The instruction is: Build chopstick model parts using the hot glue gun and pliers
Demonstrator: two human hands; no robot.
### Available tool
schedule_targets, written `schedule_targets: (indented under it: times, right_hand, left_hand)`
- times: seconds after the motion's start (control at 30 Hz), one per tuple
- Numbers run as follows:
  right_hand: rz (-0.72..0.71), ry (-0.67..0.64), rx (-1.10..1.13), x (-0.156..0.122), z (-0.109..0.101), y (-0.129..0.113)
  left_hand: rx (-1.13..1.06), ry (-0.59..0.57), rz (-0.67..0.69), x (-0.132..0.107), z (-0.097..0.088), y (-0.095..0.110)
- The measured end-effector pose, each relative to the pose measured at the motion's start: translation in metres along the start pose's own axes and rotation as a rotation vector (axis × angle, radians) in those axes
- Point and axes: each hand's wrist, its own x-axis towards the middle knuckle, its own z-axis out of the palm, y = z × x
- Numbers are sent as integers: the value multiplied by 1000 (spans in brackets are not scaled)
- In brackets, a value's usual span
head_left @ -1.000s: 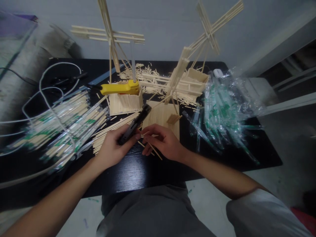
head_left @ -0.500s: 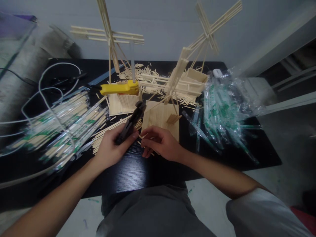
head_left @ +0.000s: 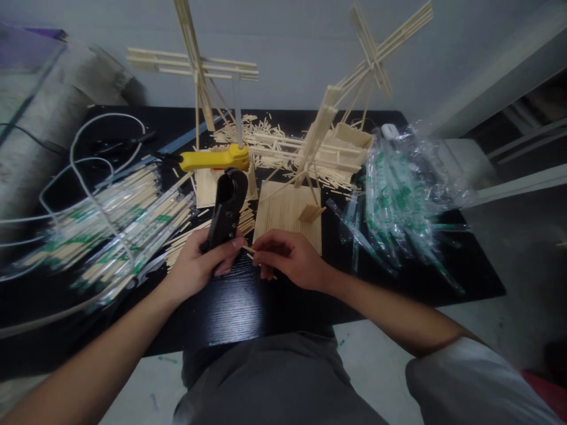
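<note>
My left hand (head_left: pixel 199 260) is closed round a black pipe cutter (head_left: pixel 225 206), its curved jaw pointing up and away from me. Between finger and thumb, my right hand (head_left: pixel 292 257) pinches a thin wooden stick (head_left: pixel 248 249), whose end reaches toward the left fingertips. Just beyond the right hand lies a flat base of wooden sticks (head_left: pixel 283 203), with a short row of sticks standing up from it and a crossed-blade stick model (head_left: pixel 312 141) over its back part. Loose sticks (head_left: pixel 248 218) lie under and beside the cutter.
A yellow glue gun (head_left: pixel 215 158) rests on a small stick box at the back. Wrapped stick bundles (head_left: pixel 133 236) and a white cable (head_left: pixel 95 200) fill the left. Empty plastic wrappers (head_left: pixel 398 200) lie right. More windmill-like models (head_left: pixel 197 68) stand behind, among cut stick pieces (head_left: pixel 261 133).
My left hand has turned the pipe cutter more upright and shifted it slightly left, so its jaw shows. The right hand stays nearly in place, still pinching the stick.
</note>
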Motion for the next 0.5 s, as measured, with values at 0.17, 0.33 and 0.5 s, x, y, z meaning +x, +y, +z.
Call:
schedule_targets:
  times: [0.17,0.33,0.5]
  right_hand:
    - [-19,-2,-69,0,0,-1]
    - [-25,-4,-94,0,-1,0]
    - [-18,-10,-78,0,0,-3]
  left_hand:
    - [-62,-47,-28,0,1,0]
    - [-32,-28,-12,0,1,-2]
    - [-30,-10,0,0,2,-3]
